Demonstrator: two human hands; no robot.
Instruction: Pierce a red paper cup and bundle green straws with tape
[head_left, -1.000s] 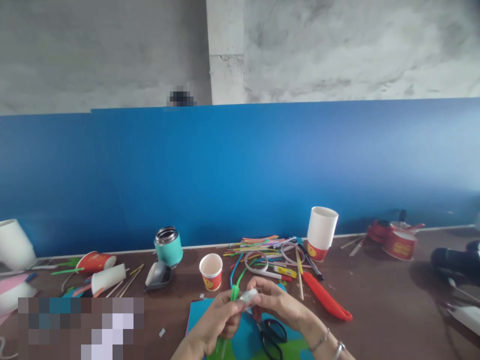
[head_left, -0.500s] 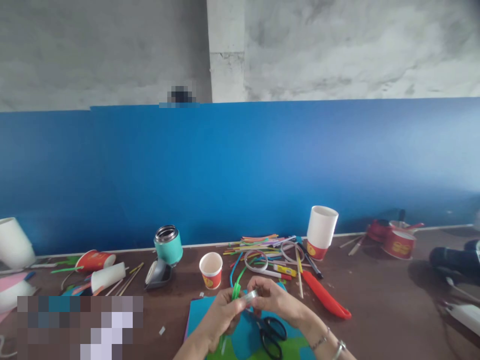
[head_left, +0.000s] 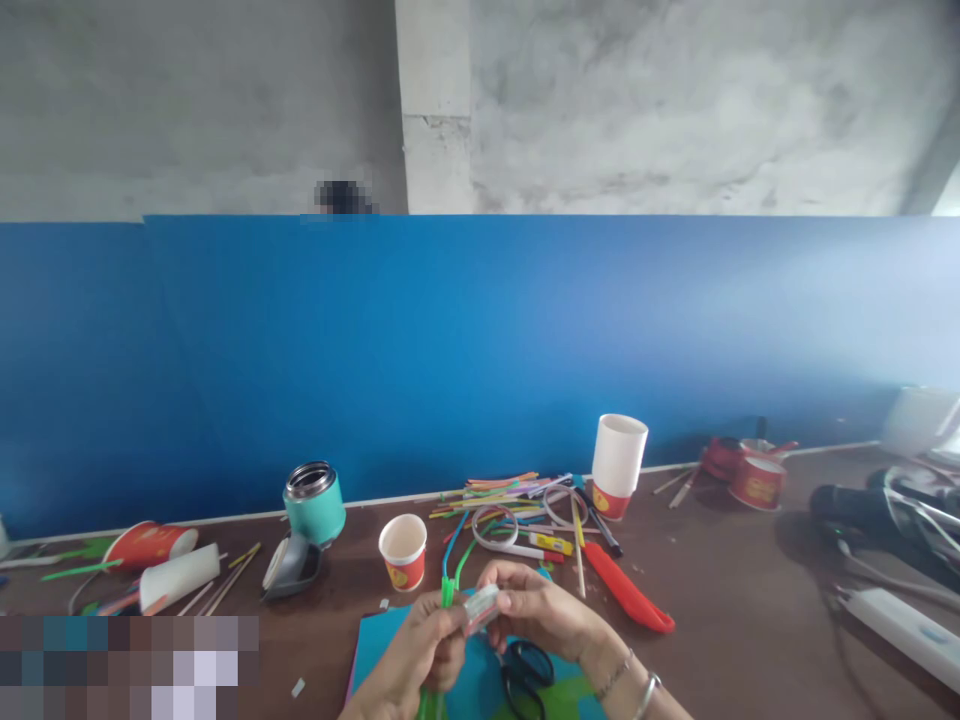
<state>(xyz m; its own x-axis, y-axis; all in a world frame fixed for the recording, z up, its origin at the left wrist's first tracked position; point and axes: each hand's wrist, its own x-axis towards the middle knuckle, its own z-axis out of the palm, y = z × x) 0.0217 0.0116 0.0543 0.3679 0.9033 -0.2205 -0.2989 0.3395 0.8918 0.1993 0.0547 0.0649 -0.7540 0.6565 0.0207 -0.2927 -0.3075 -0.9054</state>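
My left hand [head_left: 433,640] is closed round bright green straws [head_left: 448,592], whose lower ends show below the fist. Between both hands is a small shiny whitish strip [head_left: 482,608], perhaps tape, though its kind is unclear. The fingers of my right hand [head_left: 536,610] pinch its right end, and my left thumb rests at its other end. Under the hands lie blue sheets [head_left: 375,640] with green shapes. Black-handled scissors [head_left: 527,675] rest on them just below my right hand, their blades partly hidden.
Behind the hands are a paper cup [head_left: 403,553], stacked cups [head_left: 619,465], a straw pile [head_left: 502,490], tape rolls [head_left: 495,528] and a red pouch-like item [head_left: 630,592]. A teal flask [head_left: 313,505] stands left. A white power strip [head_left: 907,635] lies right. A blue partition [head_left: 480,350] rises behind.
The view has shifted right, so the table items appear further left. The whitish strip now shows more of its broad face between my hands. Both hands keep their hold.
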